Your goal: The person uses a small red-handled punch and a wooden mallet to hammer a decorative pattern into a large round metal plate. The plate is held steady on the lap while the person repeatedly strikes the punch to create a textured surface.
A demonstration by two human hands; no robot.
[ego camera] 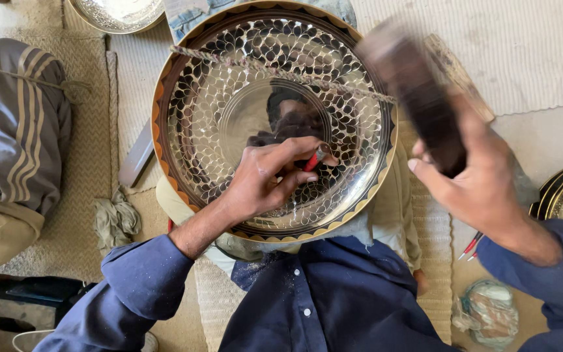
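A large round metal tray (275, 117) is seen propped at the person's lap, its rim dark with an orange border. Most of its face is covered by a scale-like punched pattern; the central disc remains plain, and whether the pattern is finished near 6 o'clock cannot be told, as that part is hidden by the left hand (265, 176). The work is judged well advanced. The left hand is closed in a pinch on a red-handled punch (314, 160), its tip held on the tray just below centre. The right hand (477, 186) is clenched round a dark mallet (418, 98), raised and blurred, at 2 o'clock from the punch and well apart from it. A twisted cord (281, 73) is stretched across the tray's upper half
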